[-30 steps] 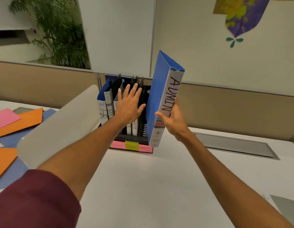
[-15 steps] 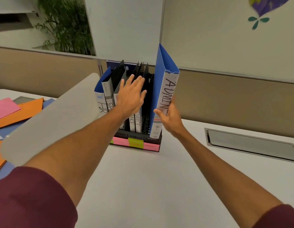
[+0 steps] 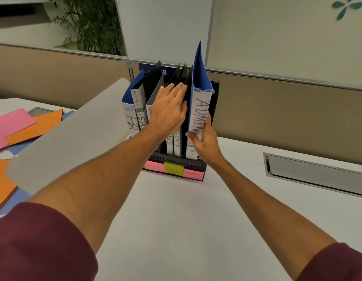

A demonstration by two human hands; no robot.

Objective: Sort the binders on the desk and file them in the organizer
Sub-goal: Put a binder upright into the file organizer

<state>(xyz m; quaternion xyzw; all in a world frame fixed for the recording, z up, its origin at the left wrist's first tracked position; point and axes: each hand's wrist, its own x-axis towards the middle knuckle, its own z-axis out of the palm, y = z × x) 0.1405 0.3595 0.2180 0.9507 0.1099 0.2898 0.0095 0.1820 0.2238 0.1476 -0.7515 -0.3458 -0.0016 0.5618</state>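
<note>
Upright blue "ADMIN" binder (image 3: 198, 110), white-spined

left hand (image 3: 168, 114): hides binder spines (image 3: 176, 147) | sticky notes (image 3: 173, 169): writing unreadable

One black organizer (image 3: 194, 164) stands toward the far edge of the desk (image 3: 176, 216); six binders stand in it: two blue, the HR binder (image 3: 131, 120) and the ADMIN binder (image 3: 198, 114); one grey-spined binder (image 3: 140, 110); two white-spined binders (image 3: 176, 147); one half-hidden binder (image 3: 149, 108); three sticky notes (image 3: 173, 169) line its front; two hands, left hand (image 3: 168, 116) and right hand (image 3: 205, 144); by the left edge, one pink folder (image 3: 12, 126) and at least two orange folders (image 3: 36, 128).
</note>
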